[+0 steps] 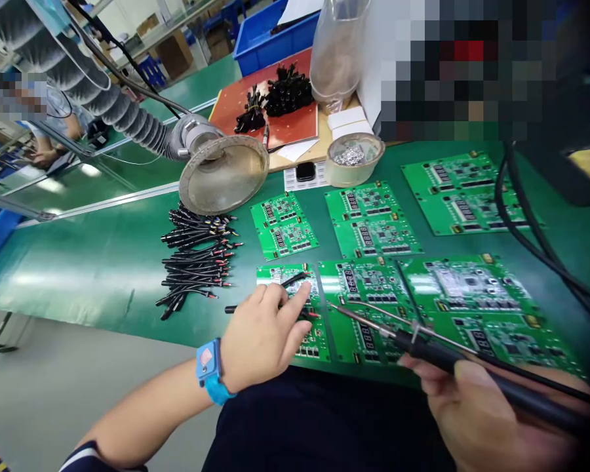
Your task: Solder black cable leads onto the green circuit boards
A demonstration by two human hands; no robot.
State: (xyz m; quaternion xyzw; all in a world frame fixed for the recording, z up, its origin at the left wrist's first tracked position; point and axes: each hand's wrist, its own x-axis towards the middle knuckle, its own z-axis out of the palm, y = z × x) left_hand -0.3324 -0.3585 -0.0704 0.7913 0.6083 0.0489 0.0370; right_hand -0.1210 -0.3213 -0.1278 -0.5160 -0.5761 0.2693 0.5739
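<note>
Six green circuit boards lie in two rows on the green bench mat (103, 275), with a loose heap of black wire leads (196, 262) just to the left of them. Above the heap, a ribbed grey hose ends in a round, dull metal fume hood (223, 174) that tilts over the bench and hides part of the surface behind it. Near the far boards stands a shallow dish of solder scraps (354, 158), and thick black cables (535, 242) trail across the right side.

On the nearest left board (299, 314) rests the left hand (263, 337), which wears a blue wrist strap (210, 370); its fingertips (302, 295) press a thin black lead (295, 279) down onto the board's glossy face. The right hand (472, 410) is closed around the black handle of a soldering iron (423, 347), whose slim metal tip reaches over the middle board (368, 295), just beside the left fingers and apart from them.
</note>
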